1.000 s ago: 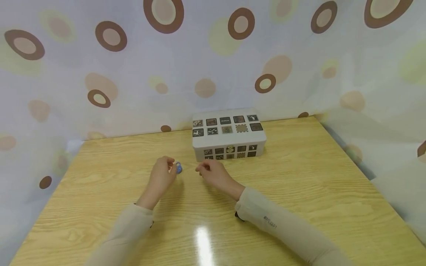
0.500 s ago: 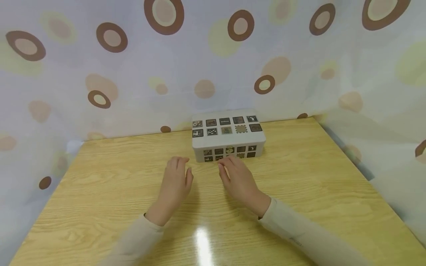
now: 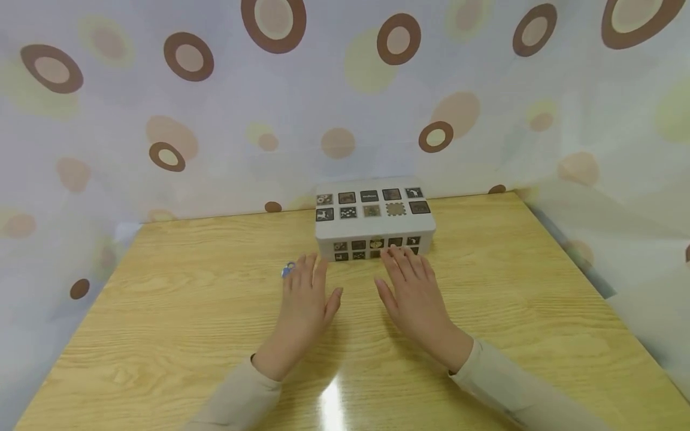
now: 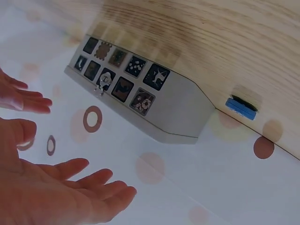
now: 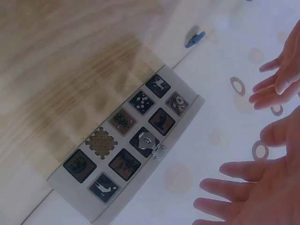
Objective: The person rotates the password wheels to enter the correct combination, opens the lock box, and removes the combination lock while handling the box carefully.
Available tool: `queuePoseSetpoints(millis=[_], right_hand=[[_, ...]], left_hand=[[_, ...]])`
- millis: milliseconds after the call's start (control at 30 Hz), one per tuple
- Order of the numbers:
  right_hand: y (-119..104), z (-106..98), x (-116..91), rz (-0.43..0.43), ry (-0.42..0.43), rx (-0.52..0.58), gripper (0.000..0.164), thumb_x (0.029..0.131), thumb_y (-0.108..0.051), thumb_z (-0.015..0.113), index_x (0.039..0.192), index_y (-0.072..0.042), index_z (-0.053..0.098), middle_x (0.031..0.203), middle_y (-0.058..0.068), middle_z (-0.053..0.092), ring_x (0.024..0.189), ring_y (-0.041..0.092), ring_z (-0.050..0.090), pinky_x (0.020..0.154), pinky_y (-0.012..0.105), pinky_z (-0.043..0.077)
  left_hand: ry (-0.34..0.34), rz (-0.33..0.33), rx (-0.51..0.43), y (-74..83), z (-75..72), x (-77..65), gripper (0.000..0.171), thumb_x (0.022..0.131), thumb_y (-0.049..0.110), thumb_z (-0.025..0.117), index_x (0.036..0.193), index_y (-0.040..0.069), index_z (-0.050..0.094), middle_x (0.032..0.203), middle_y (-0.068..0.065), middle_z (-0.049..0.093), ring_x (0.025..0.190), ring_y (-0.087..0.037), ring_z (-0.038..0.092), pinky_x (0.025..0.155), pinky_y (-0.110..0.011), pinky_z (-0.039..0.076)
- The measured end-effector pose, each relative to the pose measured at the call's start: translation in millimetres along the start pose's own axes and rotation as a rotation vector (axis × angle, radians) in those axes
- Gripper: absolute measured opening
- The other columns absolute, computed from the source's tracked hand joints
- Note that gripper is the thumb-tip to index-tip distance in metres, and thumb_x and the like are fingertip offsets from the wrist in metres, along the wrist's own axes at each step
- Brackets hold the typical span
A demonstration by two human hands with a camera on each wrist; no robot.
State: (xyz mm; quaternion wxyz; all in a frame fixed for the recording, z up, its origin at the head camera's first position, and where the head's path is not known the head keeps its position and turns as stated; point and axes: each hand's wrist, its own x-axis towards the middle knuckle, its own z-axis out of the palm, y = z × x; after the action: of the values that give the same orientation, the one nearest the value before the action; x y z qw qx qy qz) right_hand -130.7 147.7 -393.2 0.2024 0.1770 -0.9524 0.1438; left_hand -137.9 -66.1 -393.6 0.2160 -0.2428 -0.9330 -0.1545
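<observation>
A white box (image 3: 374, 224) with rows of small dark picture squares stands shut at the back of the table, a metal clasp (image 4: 104, 80) on its front. To its left lies a small blue padlock (image 3: 286, 271), partly covered by left fingertips in the head view; the left wrist view shows the padlock (image 4: 241, 108) whole. My left hand (image 3: 303, 305) is spread with straight fingers in front of the box's left end and holds nothing. Likewise spread, my right hand (image 3: 417, 299) hovers before the box's right half, its fingertips overlapping the front in the head view.
The wooden table (image 3: 178, 323) runs back to a spotted curtain (image 3: 215, 120), which also hangs along the left and right sides. The box stands close to the rear edge. A bright glare (image 3: 331, 404) shows on the tabletop near me.
Both hands have shifted right and nearer to me, and their curled fingers have straightened and spread. The padlock, near the left fingertips at first, was hidden half a second ago and shows again.
</observation>
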Motion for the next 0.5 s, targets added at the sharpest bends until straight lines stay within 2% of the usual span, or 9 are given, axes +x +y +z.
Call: queuePoseSetpoints(millis=[133, 267, 500], right_hand=[[3, -3, -7, 0.035, -0.086, -0.012, 0.061, 0.098, -0.036, 0.052, 0.147, -0.004, 0.035, 0.152, 0.02, 0.028, 0.14, 0.042, 0.021, 0.112, 0.06, 0.016], [6, -3, -10, 0.041, -0.144, -0.031, 0.066, 0.097, -0.043, 0.052, 0.15, -0.009, 0.031, 0.156, 0.019, 0.02, 0.142, 0.045, 0.013, 0.111, 0.064, 0.013], [10, 0, -14, 0.031, -0.184, -0.055, 0.076, 0.095, -0.05, 0.053, 0.154, -0.015, 0.021, 0.158, 0.02, 0.01, 0.143, 0.045, 0.001, 0.11, 0.067, 0.009]], left_hand=[[-0.1, -0.022, 0.058, 6.8, 2.5, -2.0, 0.073, 0.095, 0.041, 0.056, 0.146, -0.003, 0.03, 0.15, -0.031, 0.02, 0.138, -0.051, 0.018, 0.106, -0.065, 0.026], [-0.153, 0.0, 0.12, 9.6, 7.3, -2.3, 0.083, 0.092, 0.05, 0.056, 0.151, 0.002, 0.023, 0.155, -0.029, 0.007, 0.14, -0.05, 0.009, 0.107, -0.068, 0.021], [-0.198, 0.005, 0.13, 10.4, 14.4, -2.0, 0.084, 0.089, 0.056, 0.056, 0.152, 0.009, 0.025, 0.156, -0.026, 0.003, 0.141, -0.05, 0.006, 0.106, -0.071, 0.016]])
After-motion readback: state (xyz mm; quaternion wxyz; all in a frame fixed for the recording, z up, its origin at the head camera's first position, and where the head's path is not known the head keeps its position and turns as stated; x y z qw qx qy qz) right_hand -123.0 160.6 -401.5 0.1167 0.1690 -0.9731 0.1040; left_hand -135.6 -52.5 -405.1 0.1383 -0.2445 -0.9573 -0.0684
